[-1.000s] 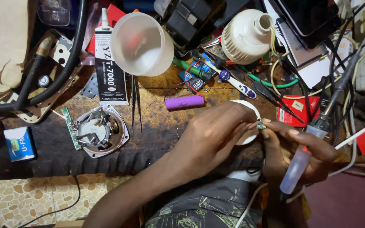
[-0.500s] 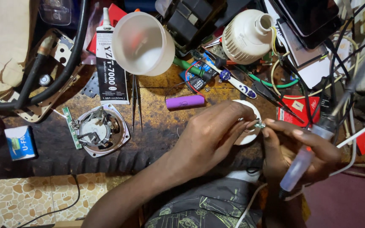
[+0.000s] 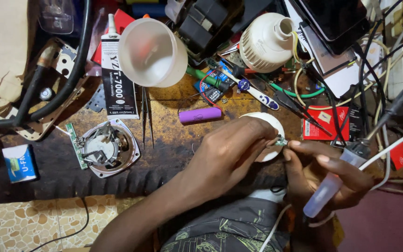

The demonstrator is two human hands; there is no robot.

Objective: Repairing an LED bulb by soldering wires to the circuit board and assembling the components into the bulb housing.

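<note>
Both hands meet near the counter's (image 3: 173, 144) front edge, right of centre. The left hand (image 3: 229, 156) has its fingers (image 3: 262, 133) pinched narrow on a tiny circuit board (image 3: 280, 141), held over a round white cap (image 3: 267, 122). The right hand (image 3: 325, 175) touches the board with its fingers and holds a soldering iron (image 3: 336, 179); its pale handle's long axis runs diagonally, butt toward the front edge, upper end toward the far right corner. Open room is scant: a purple battery (image 3: 200, 115) lies just behind the left hand, cables (image 3: 374, 70) crowd the right edge, and a speaker (image 3: 106, 148) sits well apart to the left.
</note>
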